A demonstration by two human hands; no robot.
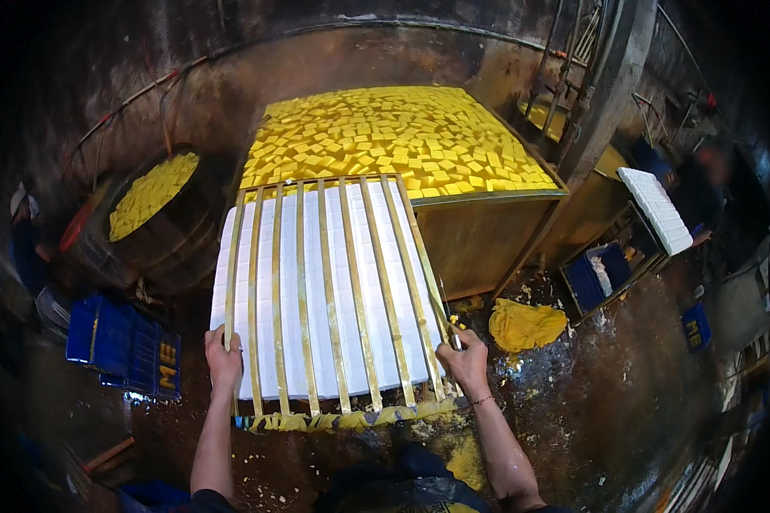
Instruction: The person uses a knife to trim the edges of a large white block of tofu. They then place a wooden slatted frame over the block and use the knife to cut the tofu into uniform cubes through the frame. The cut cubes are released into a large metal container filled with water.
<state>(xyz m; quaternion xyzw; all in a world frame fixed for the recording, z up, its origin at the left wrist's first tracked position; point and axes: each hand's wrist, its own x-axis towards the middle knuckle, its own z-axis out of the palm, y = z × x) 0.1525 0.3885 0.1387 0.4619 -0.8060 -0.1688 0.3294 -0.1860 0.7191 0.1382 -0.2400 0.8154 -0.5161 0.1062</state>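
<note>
A wide white slab scored into blocks, apparently tofu [308, 256], lies before me beneath the long slats of a wooden rack [327, 282]. My left hand [223, 360] grips the left side close to the near corner, thumb on the outermost slat. On the opposite side, my right hand [467, 360] holds the rack's right rail. What the fingers touch underneath is hidden. Yellow cloth strips [359, 418] wrap the rack's near bar. Its far end reaches the near rim of a large rectangular vat [487, 243], where many yellow blocks [391, 141] crowd together in liquid.
A round barrel [167, 240] of yellow pieces and blue crates [125, 343] stand left, near a person [29, 250]. Rightward are a post [606, 96], a yellow cloth [527, 324] on the wet floor, and another person [712, 186] beside a tilted white slab [654, 211].
</note>
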